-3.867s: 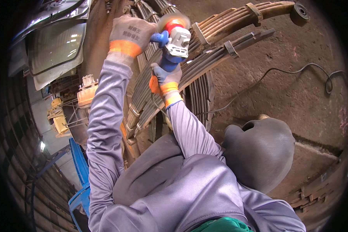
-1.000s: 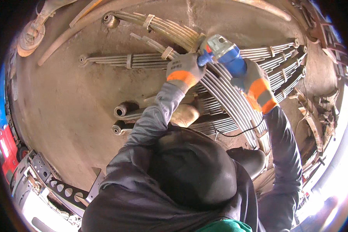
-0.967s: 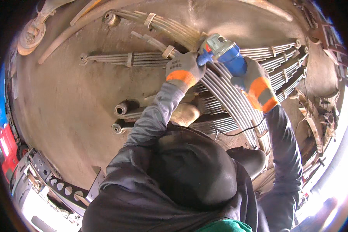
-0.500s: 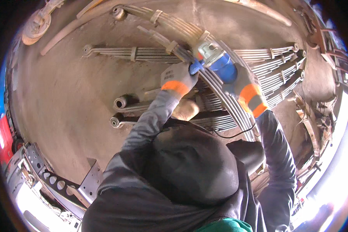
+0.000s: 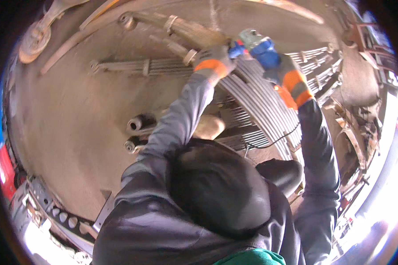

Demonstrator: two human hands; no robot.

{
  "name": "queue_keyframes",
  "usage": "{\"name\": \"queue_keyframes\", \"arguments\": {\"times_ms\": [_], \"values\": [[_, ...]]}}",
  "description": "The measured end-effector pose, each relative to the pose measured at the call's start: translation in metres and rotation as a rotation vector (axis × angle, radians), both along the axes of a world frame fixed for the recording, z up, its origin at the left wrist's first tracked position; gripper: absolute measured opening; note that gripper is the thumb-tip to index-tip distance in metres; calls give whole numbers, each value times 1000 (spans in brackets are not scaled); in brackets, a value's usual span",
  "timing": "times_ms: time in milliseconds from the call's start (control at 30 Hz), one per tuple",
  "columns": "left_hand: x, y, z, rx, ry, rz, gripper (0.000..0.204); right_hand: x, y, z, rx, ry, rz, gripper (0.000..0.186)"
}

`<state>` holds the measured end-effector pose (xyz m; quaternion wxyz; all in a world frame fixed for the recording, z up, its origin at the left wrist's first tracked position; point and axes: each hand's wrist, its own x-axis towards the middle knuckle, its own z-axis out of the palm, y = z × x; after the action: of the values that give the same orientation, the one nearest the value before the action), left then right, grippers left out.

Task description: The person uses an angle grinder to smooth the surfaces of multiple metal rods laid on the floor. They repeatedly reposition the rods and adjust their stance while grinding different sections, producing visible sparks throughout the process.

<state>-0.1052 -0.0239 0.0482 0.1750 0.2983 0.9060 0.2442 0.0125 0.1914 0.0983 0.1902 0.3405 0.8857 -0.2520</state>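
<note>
In my gloved hands is an angle grinder (image 5: 266,54) with a blue body and a silver gear head. My right hand (image 5: 284,70) is wrapped round its body at the rear. My left hand (image 5: 217,58) grips the blue side handle near the gear head. Both gloves are grey with orange cuff bands. Below the tool, a leaf spring (image 5: 256,95) with stacked grey leaves runs diagonally from upper left to lower right. The gear head hides the disc, so I cannot tell whether it touches the leaves.
More leaf springs (image 5: 325,73) lie at right, another (image 5: 124,67) at left. Two spring eyes (image 5: 134,123) are left of my knees. A black cable (image 5: 276,140) loops over the leaves. Rusty metal parts (image 5: 351,137) line the right side; a perforated steel rail (image 5: 62,216) sits lower left.
Both hands have carried the grinder forward, farther up along the leaf spring and slightly to the right. My grip on it is kept. The view has shifted slightly.
</note>
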Motion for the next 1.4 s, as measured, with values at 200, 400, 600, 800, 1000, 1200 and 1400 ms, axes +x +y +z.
{"name": "queue_keyframes", "arguments": {"times_ms": [200, 400, 600, 800, 1000, 1200, 1400], "values": [[23, -8, 16, -75, -75, -12, 39, 16, -42, 59, 39, -132, -13, 55], [46, -42, 29, -159, -65, -138, 35, 80, -94, 49, -182, -101, -261, 47], [58, -10, -2, -135, -46, -457, 29, 167, -128, 19, -26, 258, -509, 34], [180, 135, 5, -200, 114, -936, 26, 312, -107, 19, -94, 246, -978, 45], [270, 210, 41, -465, 419, -1093, 37, 376, -95, 5, -118, 325, -1199, 60], [336, 193, 82, -651, 400, -1147, 39, 427, -113, 18, -254, 348, -1261, 58], [404, 188, 74, -655, 390, -1281, 31, 482, -134, 3, -250, 293, -1372, 60]]}}
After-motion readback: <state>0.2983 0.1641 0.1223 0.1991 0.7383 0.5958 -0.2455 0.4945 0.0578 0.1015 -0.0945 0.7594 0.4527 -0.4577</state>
